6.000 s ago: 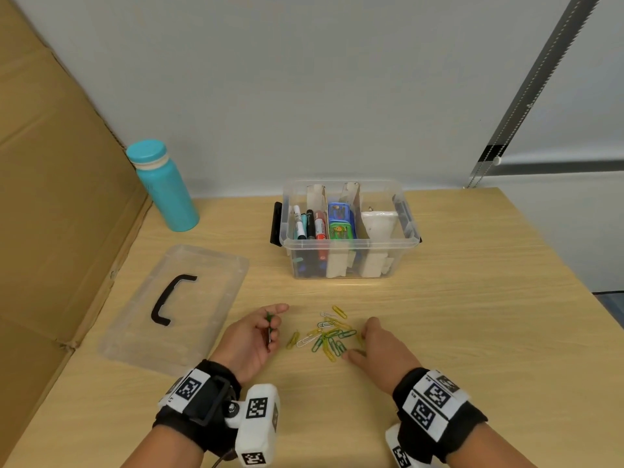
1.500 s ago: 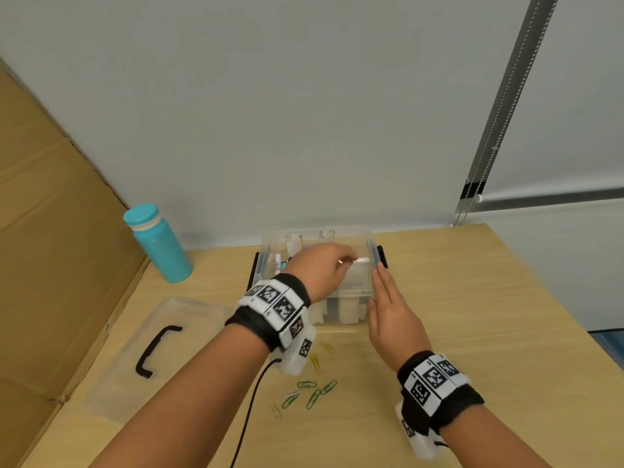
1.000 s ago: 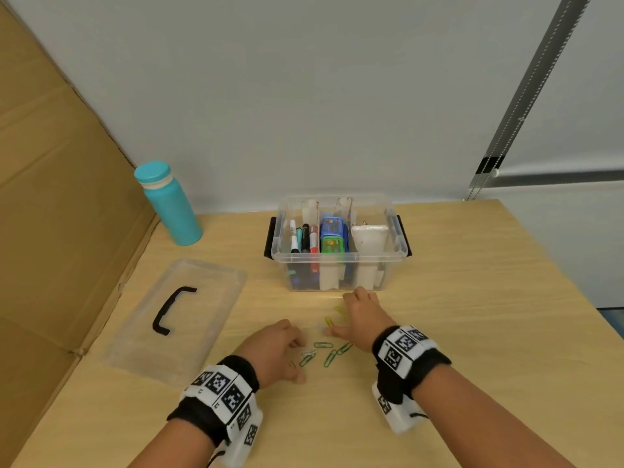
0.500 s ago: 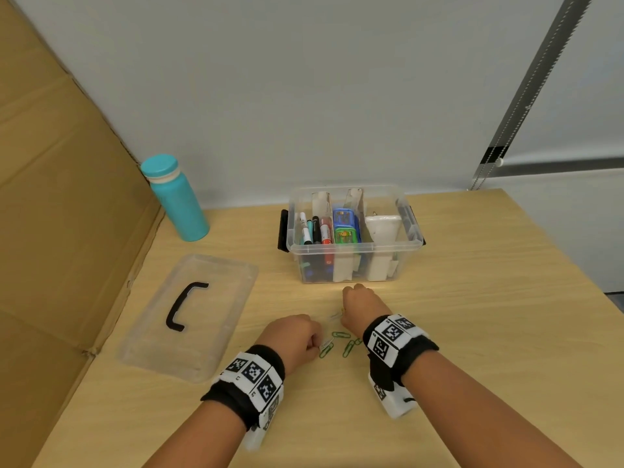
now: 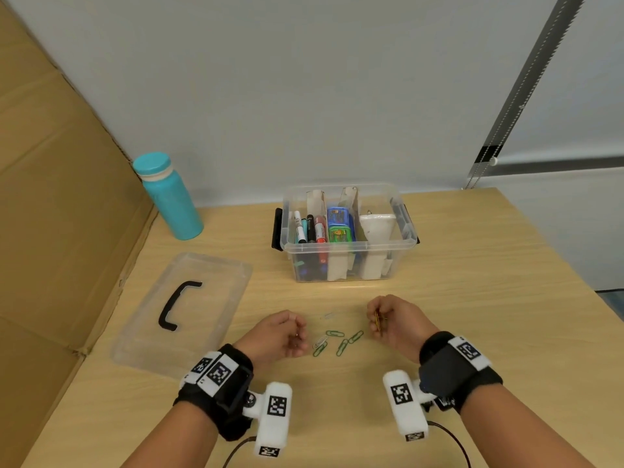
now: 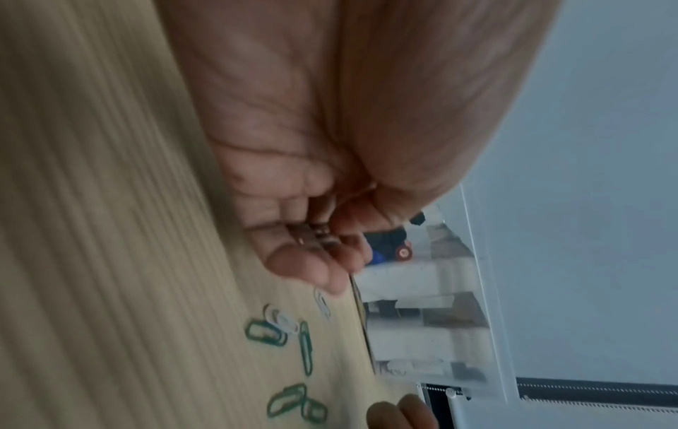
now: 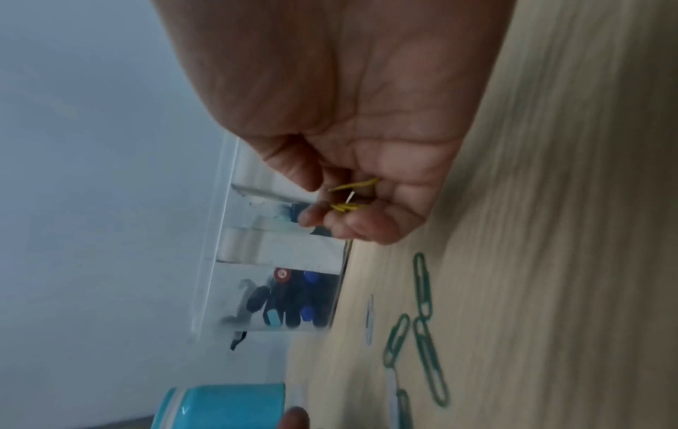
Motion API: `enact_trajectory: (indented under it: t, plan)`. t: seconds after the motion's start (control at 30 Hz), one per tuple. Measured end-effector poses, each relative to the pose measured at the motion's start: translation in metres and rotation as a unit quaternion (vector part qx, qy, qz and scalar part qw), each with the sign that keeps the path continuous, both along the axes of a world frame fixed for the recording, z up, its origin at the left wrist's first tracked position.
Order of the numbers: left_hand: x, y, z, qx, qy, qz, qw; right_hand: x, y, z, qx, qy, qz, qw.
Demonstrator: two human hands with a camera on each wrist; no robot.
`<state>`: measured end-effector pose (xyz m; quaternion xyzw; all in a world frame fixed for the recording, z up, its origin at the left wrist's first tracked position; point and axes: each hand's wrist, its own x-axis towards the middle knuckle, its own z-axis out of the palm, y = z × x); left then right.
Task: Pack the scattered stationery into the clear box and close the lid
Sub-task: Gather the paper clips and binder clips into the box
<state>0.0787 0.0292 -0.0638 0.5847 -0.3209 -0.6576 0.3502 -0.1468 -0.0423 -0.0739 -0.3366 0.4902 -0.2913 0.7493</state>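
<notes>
Nearby, teal bottle (image 5: 169, 195) (upright), lid (image 5: 182, 312) flat beside cardboard (image 5: 57, 197).

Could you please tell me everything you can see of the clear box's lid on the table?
The lid is a rectangle of clear, slightly frosted plastic with rounded corners and a black curved handle on top. It lies flat, handle up, on the wooden table, off the clear box and to its left, near the cardboard sheet. Neither hand touches it; the left hand is just to its right.

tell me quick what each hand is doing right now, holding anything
Left hand: fingers curled round small clips in the palm, colour unclear.
Right hand: fingers pinch yellow paper clips.
</notes>
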Motion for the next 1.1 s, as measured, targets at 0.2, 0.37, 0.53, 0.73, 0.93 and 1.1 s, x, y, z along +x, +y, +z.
enact_trajectory:
  t: [0.2,0.37,0.53,0.73,0.93,1.1]
  plan:
    - [-0.017,-0.003,-0.011,-0.073,-0.294,-0.124,0.945,-0.004,0.007,-0.008,-0.279,0.311,0.233,0.878]
    - [-0.031,0.004,-0.023,-0.157,-0.466,-0.199,0.848,0.004,0.009,-0.007,-0.399,0.479,0.380,0.683]
    - [-0.040,0.001,-0.018,-0.182,-0.535,-0.204,0.800,0.015,0.010,-0.004,-0.400,0.525,0.400,0.636]
    - [-0.049,0.000,-0.008,-0.173,-0.630,-0.255,0.712,0.015,0.007,-0.007,-0.338,0.498,0.420,0.679]
    - [-0.049,-0.003,-0.010,-0.180,-0.651,-0.263,0.689,0.011,0.017,-0.011,-0.361,0.469,0.424,0.685]
    - [-0.031,0.000,-0.020,-0.181,-0.497,-0.152,0.835,0.002,0.014,-0.004,-0.185,0.185,0.270,0.927]
